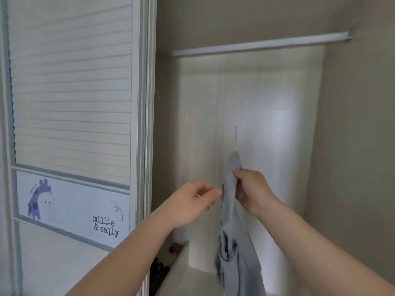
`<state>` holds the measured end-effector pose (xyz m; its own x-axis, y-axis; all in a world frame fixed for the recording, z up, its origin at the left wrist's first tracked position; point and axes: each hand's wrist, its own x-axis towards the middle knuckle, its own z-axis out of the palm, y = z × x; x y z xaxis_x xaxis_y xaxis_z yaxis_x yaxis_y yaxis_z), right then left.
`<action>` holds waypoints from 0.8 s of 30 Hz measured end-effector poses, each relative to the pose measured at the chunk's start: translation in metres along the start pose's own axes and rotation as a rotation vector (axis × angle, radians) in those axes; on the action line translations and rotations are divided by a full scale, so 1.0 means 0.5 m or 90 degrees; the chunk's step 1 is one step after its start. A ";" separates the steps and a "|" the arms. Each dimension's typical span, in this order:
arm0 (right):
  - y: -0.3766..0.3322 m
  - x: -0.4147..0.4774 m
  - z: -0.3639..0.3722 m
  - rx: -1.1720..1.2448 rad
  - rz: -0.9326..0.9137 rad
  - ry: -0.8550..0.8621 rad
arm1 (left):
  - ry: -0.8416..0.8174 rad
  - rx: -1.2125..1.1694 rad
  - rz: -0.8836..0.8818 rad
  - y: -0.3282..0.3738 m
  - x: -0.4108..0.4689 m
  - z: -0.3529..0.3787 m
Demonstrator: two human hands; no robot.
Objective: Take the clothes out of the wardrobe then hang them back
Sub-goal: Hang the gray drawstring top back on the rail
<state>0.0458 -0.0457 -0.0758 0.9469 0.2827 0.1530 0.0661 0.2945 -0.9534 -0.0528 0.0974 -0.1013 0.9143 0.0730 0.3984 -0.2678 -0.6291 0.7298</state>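
Note:
A light blue-grey garment [232,238] hangs down in front of the open wardrobe. It sits on a hanger whose thin hook [235,138] sticks up above the cloth. My right hand [251,190] grips the garment near its top, just under the hook. My left hand [195,201] is beside it on the left, with thumb and fingers pinched at the garment's edge. The wardrobe's hanging rail [260,44] runs across above, bare, well above the hook.
A white louvred sliding door [72,92] with a giraffe picture panel [72,208] stands at the left. The wardrobe's pale back wall [267,124] is lit. A low divider edge [181,257] and dark items [162,268] lie at the bottom left of the opening.

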 end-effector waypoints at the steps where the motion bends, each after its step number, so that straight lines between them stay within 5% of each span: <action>1: -0.014 0.028 0.015 0.000 -0.014 -0.014 | -0.030 -0.007 -0.002 0.010 0.025 -0.017; 5: -0.076 0.130 0.068 -0.056 -0.085 -0.043 | -0.032 0.103 0.020 0.034 0.134 -0.085; 19: -0.351 0.421 0.184 -0.249 -0.296 -0.157 | 0.412 0.466 0.130 0.125 0.488 -0.255; 24: -0.457 0.516 0.170 -0.465 -0.672 0.005 | 0.496 0.520 0.139 0.168 0.547 -0.331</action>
<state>0.2485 0.0375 0.2035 0.3320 0.2132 0.9189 0.9360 -0.1955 -0.2929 0.1243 0.1925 0.1609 0.3607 0.1803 0.9151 0.1402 -0.9805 0.1379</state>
